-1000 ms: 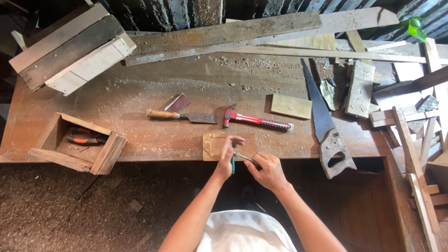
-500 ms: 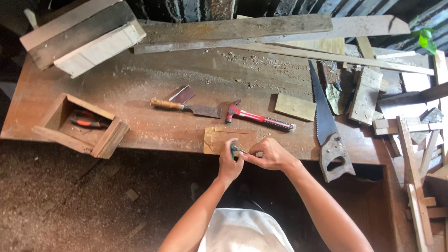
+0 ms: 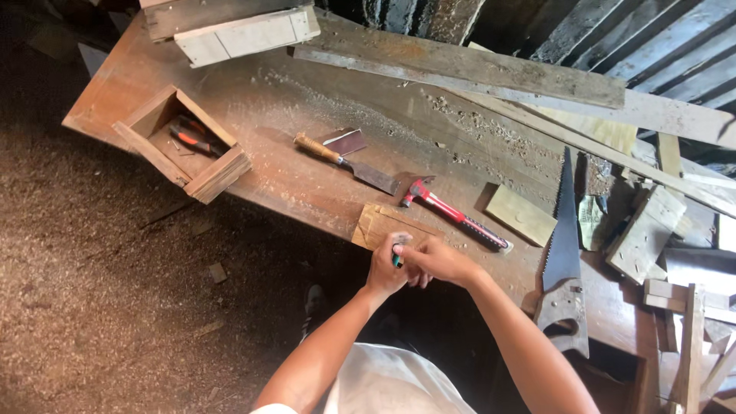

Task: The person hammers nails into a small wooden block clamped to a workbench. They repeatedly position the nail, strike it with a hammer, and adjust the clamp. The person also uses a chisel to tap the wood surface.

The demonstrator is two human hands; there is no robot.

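Note:
My left hand (image 3: pixel 386 268) and my right hand (image 3: pixel 434 262) meet at the near edge of the wooden workbench (image 3: pixel 253 115). Between them they hold a small tool with a green grip (image 3: pixel 396 259); the left fist wraps it and the right fingers pinch its end. Just beyond the hands lies a small flat wood block (image 3: pixel 381 224) at the bench edge. Behind it rest a red-handled hammer (image 3: pixel 448 212) and a wooden-handled chisel (image 3: pixel 346 162).
A hand saw (image 3: pixel 562 264) lies to the right, with a pale wood offcut (image 3: pixel 520 215) beside it. An open wooden box (image 3: pixel 181 142) with small tools inside sits at the left. Long planks (image 3: pixel 460 65) and stacked boards line the back. Wood scraps crowd the right end.
The view has swung and tilted, so the bench now runs diagonally. My hands have closed together on the green-gripped tool and pulled slightly off the small block toward me.

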